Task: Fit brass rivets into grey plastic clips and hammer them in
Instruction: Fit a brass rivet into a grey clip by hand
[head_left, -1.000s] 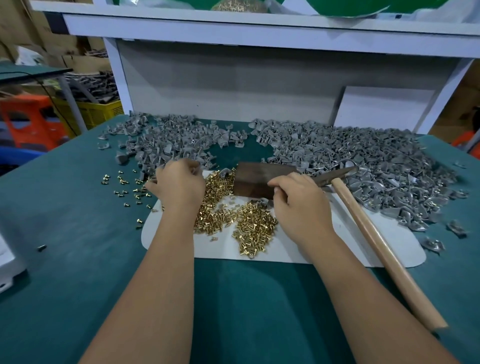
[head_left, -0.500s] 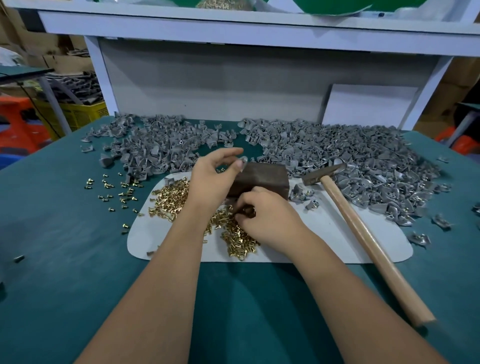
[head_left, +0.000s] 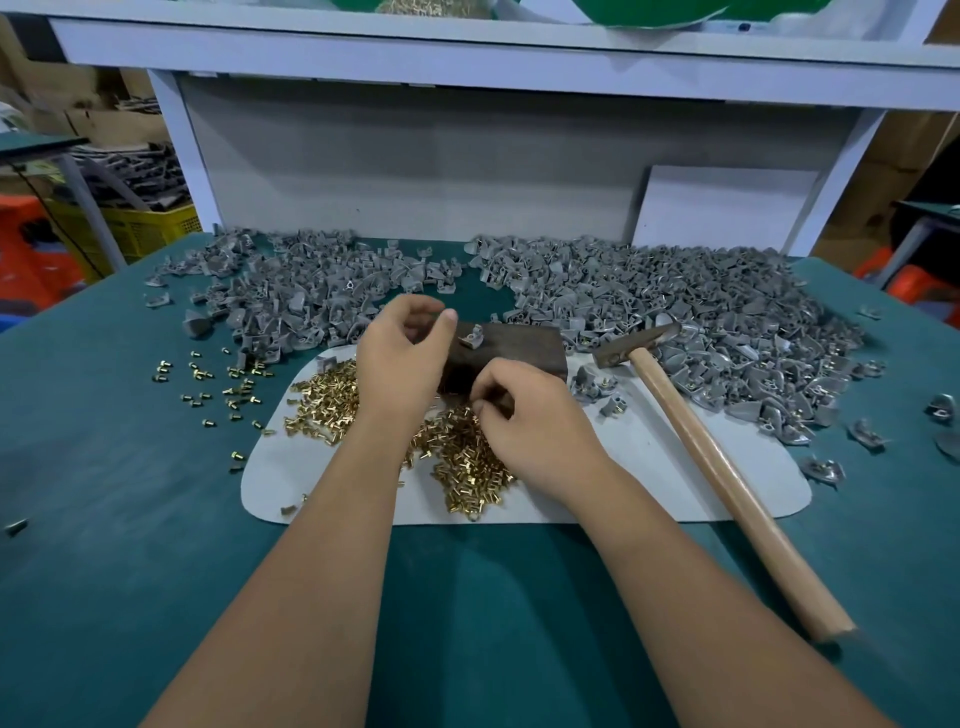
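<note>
Rivets (head_left: 467, 457) are heaped on the white mat (head_left: 675, 483) right under the right hand (head_left: 530, 421); its fingertips are curled down into the top edge of the pile, pinched together like they're picking one out, though I honestly can't see whether a rivet is in there; too small and the knuckles hide it.

One grey clip (head_left: 471, 338) sits on top of the dark block (head_left: 514, 353), just past the right fingertips and a bit to their left; it's basically touching distance from the left hand's thumb tip; that hand (head_left: 402, 358) hovers beside the block with fingers loosely curled and nothing visibly in them; so the left hand is the nearer one to the clip, the right the nearer one to the brass.

My guess at the step: grab a rivet, carry it the short hop away from the body up onto the block and drop it into the clip; which way the clip's hole faces I can't tell from here.

Hammer (head_left: 717, 467) lies off to the right of the right hand, head near the block's far right corner, handle running back toward the person; easy reach for the right hand afterwards; big clip piles (head_left: 701, 312) sit beyond all the fingers.
</note>
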